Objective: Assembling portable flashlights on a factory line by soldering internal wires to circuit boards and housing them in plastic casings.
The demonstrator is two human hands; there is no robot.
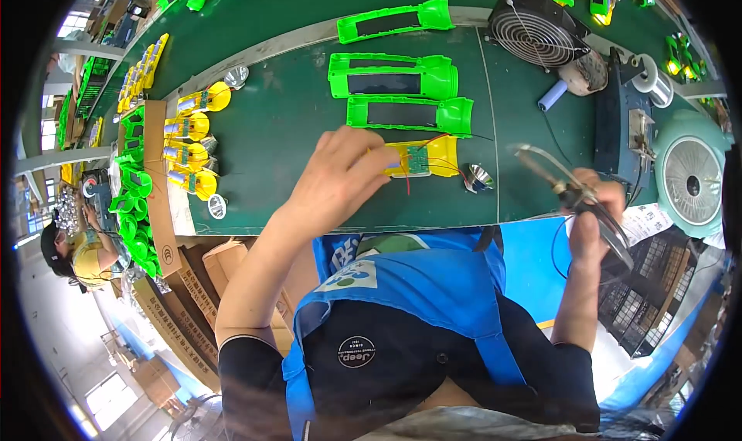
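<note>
My left hand (340, 174) is at the middle of the bench, its fingers curled down over the left end of a yellow lamp housing (444, 156). A green circuit board (417, 160) with thin red wires sits in that housing. The hand covers part of a cylinder there. By the housing's right end lies a silver reflector cup (478, 178). My right hand (593, 203), off to the right above the bench's front edge, is closed around a long thin tool (558, 184) with a metal tip and dark handles. Motion blur hides its exact kind.
Green casings (394, 76) lie beyond the housing. Yellow assemblies (189, 143) line the left, beside a carton of green parts (133, 186). A black fan (539, 27), a blue handle in a stand (553, 95), a solder spool (653, 81) and a pale green fan (690, 172) stand right.
</note>
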